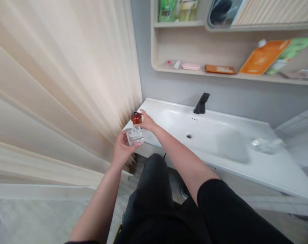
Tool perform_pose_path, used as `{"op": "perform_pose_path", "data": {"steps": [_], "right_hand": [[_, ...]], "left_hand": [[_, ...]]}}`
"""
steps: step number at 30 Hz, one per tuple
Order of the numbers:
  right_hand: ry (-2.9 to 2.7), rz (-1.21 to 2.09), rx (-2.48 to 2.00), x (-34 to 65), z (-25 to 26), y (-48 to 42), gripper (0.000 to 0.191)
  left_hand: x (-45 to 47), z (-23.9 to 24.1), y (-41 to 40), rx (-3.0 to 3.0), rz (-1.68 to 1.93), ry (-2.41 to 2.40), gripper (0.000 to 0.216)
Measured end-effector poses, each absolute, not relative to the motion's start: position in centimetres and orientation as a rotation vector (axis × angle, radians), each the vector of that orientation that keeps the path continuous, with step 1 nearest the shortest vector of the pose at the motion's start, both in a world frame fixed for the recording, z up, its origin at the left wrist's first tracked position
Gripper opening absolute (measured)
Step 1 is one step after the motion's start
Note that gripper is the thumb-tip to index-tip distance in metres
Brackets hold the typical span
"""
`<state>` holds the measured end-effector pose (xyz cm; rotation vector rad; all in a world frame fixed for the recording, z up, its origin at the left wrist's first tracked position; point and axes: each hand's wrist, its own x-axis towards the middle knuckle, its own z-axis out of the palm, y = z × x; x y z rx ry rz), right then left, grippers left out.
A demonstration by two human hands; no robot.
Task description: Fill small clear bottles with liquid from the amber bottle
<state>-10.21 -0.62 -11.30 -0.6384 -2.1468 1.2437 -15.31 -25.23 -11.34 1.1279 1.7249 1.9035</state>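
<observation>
Your left hand (122,148) held a clear, square plastic packet (134,135); your right hand (148,122) held a round, shiny brown bottle (136,118).

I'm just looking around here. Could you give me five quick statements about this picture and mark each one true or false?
1. The left hand holds a clear packet. True.
2. The faucet is black. True.
3. The right hand rests on the faucet. False: it is by the brown bottle, away from the faucet.
4. The orange pouch lies flat in the sink. False: it leans at a slant on the shelf above.
5. Both forearms are covered by long sleeves. False: they are bare.
</observation>
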Motion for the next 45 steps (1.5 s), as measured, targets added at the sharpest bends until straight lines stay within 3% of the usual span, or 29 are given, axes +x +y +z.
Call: {"op": "perform_pose_path", "data": {"steps": [5, 7, 14, 25, 33, 45], "right_hand": [[-2.165, 1.146, -0.684, -11.6, -11.6, -0.7, 0.094], [-2.074, 1.142, -0.628, -10.3, -11.4, -0.6, 0.086], [-1.797, 1.249, -0.458, 3.0, -10.6, -0.3, 0.108], [-1.658, 1.107, -0.972, 24.9, -15.1, 2.1, 0.103], [-1.612, 1.086, -1.187, 28.7, -18.5, 3.5, 0.081], [-1.597, 1.279, -1.121, 27.3, -18.8, 4.1, 0.083]], "left_hand": [[-16.6, -10.8, -25.8, 1.062, 1.94, 1.712, 0.083], [-16.6, -10.6, -25.6, 1.046, 1.952, 1.694, 0.083], [-14.1, -10.2, -21.2, 1.103, 1.93, 1.448, 0.084], [-2.0, -13.9, -8.1, 1.203, 1.624, 1.135, 0.083], [2.9, -16.0, -1.4, 1.302, 1.477, 1.106, 0.085], [3.0, -17.5, 0.3, 1.253, 1.482, 1.09, 0.093]]}}
